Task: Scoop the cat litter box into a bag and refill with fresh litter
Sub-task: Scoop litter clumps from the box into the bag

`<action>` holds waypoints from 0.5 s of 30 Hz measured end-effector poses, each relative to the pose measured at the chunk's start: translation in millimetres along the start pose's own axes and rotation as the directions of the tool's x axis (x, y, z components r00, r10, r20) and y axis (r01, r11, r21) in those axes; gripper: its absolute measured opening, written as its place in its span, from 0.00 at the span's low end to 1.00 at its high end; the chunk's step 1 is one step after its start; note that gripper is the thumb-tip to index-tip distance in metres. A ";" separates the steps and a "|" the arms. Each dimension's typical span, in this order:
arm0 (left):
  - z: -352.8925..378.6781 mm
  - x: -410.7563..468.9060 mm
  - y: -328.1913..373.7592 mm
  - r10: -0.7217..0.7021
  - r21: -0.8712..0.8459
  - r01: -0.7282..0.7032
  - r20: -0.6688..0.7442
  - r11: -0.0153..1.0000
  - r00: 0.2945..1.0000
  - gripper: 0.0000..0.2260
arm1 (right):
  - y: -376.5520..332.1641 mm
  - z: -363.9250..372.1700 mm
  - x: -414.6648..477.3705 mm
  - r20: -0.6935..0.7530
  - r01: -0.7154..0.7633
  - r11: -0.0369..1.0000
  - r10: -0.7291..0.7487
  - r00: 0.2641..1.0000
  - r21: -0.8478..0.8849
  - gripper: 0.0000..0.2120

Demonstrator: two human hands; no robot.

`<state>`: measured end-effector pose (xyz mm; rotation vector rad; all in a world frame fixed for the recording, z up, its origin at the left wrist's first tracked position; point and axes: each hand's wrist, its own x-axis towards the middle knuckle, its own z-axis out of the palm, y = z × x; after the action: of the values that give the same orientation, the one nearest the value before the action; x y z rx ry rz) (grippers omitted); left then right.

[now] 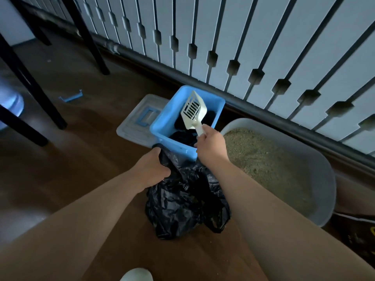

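Fingers (204, 129) of the right hand (211, 142) wrap the handle of a white slotted litter scoop (192, 108), raised and seemingly empty over a blue bin (168, 122) on the floor (81, 159). The left hand (154, 165) clutches the neck of a black plastic bag (186, 199). Just right, the grey litter box (322, 169) holds sandy litter (263, 155), suggesting scooping is early or under way, refilling not yet begun. Visible: one scoop, one gripped bag, one box, one bin, one clear lid (132, 124).
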<state>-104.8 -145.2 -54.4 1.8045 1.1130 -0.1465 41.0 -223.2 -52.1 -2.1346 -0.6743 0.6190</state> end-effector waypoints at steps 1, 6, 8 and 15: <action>-1.0 0.7 -1.2 0.002 -0.003 -0.002 0.003 1.000 1.000 0.14 | 0.1 5.4 3.5 0.017 -0.022 1.000 0.022 1.000 0.000 0.18; -3.9 5.0 -3.3 0.014 0.004 -0.014 0.001 1.000 1.000 0.14 | 3.2 12.2 8.7 0.015 -0.079 0.997 0.079 0.997 0.001 0.17; -1.7 7.1 0.9 0.017 -0.017 -0.017 0.009 1.000 1.000 0.14 | 9.3 2.1 2.2 -0.041 -0.068 0.998 0.069 0.997 0.017 0.14; 42.6 4.9 55.8 0.081 0.052 -0.092 0.176 0.994 0.981 0.33 | 54.4 -83.5 -28.9 -0.246 -0.131 0.973 0.176 0.953 0.188 0.17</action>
<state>-45.6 -181.3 -41.9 1.8513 0.9138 -0.2828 85.6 -316.5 -42.9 -2.0722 -0.3007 0.4477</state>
